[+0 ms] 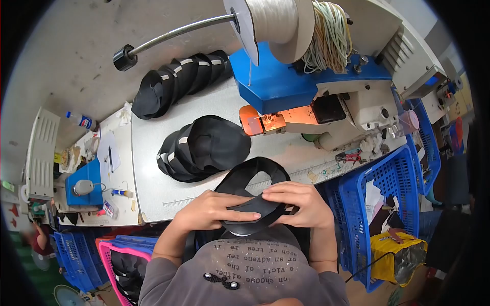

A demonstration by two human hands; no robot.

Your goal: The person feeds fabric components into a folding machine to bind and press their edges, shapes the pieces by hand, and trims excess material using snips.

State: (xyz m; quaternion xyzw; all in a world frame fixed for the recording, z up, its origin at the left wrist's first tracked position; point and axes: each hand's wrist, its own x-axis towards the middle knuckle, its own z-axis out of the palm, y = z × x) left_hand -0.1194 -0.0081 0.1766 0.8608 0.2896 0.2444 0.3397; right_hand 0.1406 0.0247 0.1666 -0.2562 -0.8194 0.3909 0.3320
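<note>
Head: fabric point(259, 205) (black) between hands point(208, 210) point(305, 203)

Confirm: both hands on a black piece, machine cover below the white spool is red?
No, the machine cover is blue, not red, per the head view. The rest stands: it is below the white spool, and the left hand and right hand are on the black piece.

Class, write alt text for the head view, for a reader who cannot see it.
Left hand and right hand hold a black fabric loop at a sewing table's near edge. Beyond lie two nested stacks of black pieces, beside a blue-and-white sewing machine.
</note>
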